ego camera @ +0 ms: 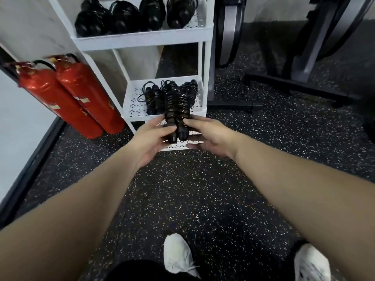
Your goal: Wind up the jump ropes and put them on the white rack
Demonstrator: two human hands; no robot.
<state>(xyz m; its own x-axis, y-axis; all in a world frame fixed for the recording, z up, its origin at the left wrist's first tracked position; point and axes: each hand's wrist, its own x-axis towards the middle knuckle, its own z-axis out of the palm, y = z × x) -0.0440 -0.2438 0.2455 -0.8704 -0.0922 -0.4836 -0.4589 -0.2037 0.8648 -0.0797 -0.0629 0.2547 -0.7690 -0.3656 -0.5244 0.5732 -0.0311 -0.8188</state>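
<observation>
A black jump rope (pixel 177 110), its cord wound tightly round the two handles, is held upright just in front of the middle shelf of the white rack (pixel 142 40). My left hand (pixel 151 139) grips its lower left side and my right hand (pixel 209 136) pinches its lower right side. On the middle shelf (pixel 134 102) lie wound ropes: one on the left (pixel 153 98) with a loose loop of cord, another (pixel 190 88) behind the held one. Several wound black ropes (pixel 134 16) fill the top shelf.
Two red fire extinguishers (pixel 75 94) lean against the wall left of the rack. Grey and black gym machine frames (pixel 300 63) stand at the back right. The floor (pixel 203 189) is dark speckled rubber. My white shoes (pixel 178 256) show at the bottom.
</observation>
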